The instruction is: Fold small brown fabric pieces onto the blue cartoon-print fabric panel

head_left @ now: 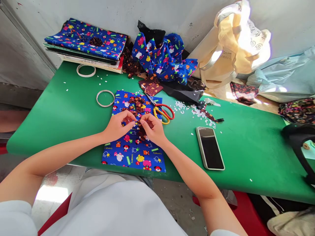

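Note:
My left hand (121, 124) and my right hand (153, 128) meet over a blue cartoon-print cloth (134, 155) that lies flat at the table's front edge. The fingertips of both are pinched close together; whatever they hold is small and mostly hidden, with dark brown fabric showing just beneath. A heap of small brown patterned fabric pieces (137, 104) rests on the upper part of the cloth. Scissors (164, 112) with one red and one yellow handle lie by my right hand, blades pointing up and left. Two tape rings (105, 98) sit to the left.
On the green table (61, 114) are a phone (210, 148), white paper bits (180, 105) and a brown fabric scrap (151, 85). Along the back are a folded cloth stack (86, 39), crumpled blue cloth (159, 57), glasses (197, 83) and a cream tote bag (221, 62).

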### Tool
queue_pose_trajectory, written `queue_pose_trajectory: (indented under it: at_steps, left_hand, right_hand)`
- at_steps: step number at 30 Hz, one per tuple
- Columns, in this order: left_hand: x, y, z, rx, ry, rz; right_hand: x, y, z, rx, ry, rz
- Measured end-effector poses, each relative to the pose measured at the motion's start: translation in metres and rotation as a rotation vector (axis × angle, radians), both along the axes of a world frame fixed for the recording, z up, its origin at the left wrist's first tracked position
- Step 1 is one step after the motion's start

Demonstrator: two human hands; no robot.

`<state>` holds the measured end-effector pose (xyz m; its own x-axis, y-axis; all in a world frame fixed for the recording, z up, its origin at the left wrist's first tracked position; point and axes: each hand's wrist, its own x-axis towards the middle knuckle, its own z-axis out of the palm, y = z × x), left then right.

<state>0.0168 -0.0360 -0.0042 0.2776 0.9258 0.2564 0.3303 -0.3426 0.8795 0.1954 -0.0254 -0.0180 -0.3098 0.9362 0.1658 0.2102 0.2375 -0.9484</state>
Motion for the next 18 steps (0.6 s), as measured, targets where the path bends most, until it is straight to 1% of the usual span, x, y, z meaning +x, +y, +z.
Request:
queue_pose_trajectory:
  at_steps: [2,5,8,11,15,18]
  left_hand:
    - [-0.0003,0.0008,-0.0007,-0.031,-0.027,-0.001]
    - [0.0001,0.0022,0.0012,-0.020,0.011,-0.031]
    - [0.0005,0.0035,0.0036,0.030,0.064,-0.069]
    - [0.0000,0.0042,0.0034,0.084,0.089,-0.081]
    - [-0.0004,0.0035,0.0019,0.139,0.135,-0.094]
    - [-0.0010,0.0033,0.0028,0.197,0.166,-0.078]
  right_hand:
    - [0.0001,0.0001,-0.0004,0.000,-0.005,-0.005]
    - [-0.0002,-0.0004,-0.0002,0.008,-0.031,0.015]
    - [-0.0003,-0.0007,-0.0002,0.046,-0.058,0.043]
    - [0.0004,-0.0006,-0.0007,0.071,-0.068,0.052]
    - [0.0016,-0.0007,0.0000,0.059,-0.071,0.066]
    - [0.0018,-0.0012,0.0024,0.041,-0.056,0.061]
